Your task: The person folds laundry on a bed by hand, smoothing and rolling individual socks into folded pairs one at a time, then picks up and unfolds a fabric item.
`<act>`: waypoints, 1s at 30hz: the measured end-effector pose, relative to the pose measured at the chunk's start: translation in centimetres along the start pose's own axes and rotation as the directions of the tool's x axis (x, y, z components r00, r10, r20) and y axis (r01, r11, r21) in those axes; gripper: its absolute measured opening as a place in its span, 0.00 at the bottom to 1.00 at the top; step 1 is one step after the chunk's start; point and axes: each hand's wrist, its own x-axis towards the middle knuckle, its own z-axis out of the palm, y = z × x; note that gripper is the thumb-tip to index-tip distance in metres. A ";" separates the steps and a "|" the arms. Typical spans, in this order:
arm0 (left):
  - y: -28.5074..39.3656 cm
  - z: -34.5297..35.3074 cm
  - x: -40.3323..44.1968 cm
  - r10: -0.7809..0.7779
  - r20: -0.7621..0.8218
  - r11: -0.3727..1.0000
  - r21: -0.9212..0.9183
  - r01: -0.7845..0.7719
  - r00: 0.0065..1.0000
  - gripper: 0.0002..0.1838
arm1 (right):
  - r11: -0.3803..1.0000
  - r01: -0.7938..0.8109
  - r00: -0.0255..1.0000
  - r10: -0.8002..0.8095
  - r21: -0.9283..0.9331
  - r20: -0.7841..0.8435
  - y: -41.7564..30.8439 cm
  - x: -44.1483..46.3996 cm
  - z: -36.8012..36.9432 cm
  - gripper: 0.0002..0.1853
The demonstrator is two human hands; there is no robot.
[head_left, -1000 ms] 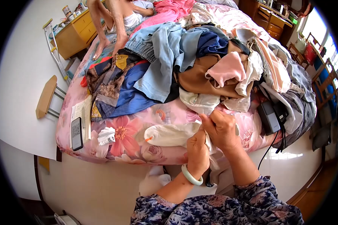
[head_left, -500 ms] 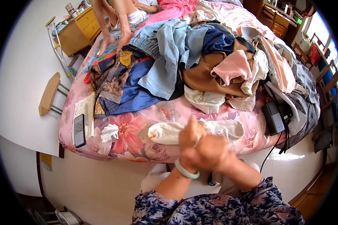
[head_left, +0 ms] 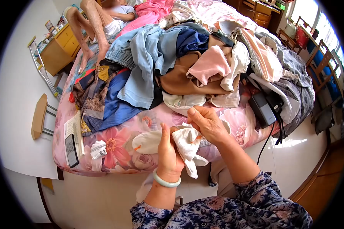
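Observation:
A crumpled white sock (head_left: 187, 144) hangs between my two hands, above the front edge of the bed. My left hand (head_left: 168, 154), with a pale bangle at its wrist, supports it from the left; the thumb is raised and the fingers are partly hidden behind the cloth. My right hand (head_left: 207, 124) is closed at the sock's upper right, thumb against the curled forefinger. Beneath them, another white sock (head_left: 146, 142) with an orange mark lies flat on the floral bedsheet (head_left: 143, 160). A small rolled white bundle (head_left: 98, 149) sits farther left.
Behind my hands is a heap of clothes (head_left: 141, 68). A phone (head_left: 71, 150) rests on a notebook (head_left: 75, 128) at left. A grey box with cables (head_left: 262, 110) is at right. Another person's legs (head_left: 97, 34) are on the bed; crutches (head_left: 40, 66) lean nearby.
My hands, blurred and pressed together before, have moved apart, and the white sock now shows between them. The whole view has shifted, with the bed items appearing farther left.

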 end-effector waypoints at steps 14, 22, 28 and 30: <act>0.6 0.9 -1.0 -0.063 0.040 0.890 0.454 0.038 0.997 0.13 | 0.922 0.144 0.984 -0.096 0.360 -0.148 -0.7 0.6 -2.6 0.09; 1.2 0.3 -0.9 -0.154 0.114 0.870 0.486 0.080 0.982 0.16 | 0.809 0.093 0.996 -0.079 0.580 -0.048 0.0 0.8 -3.8 0.11; 1.0 0.5 -0.8 -0.101 0.128 0.892 0.450 0.033 0.987 0.18 | 0.927 -0.016 0.999 0.029 0.375 -0.030 -1.4 -0.2 -1.8 0.15; 0.9 0.4 -1.0 -0.115 0.124 0.863 0.504 0.038 0.986 0.19 | 0.912 0.091 0.989 -0.037 0.401 -0.141 -1.0 0.3 -2.5 0.10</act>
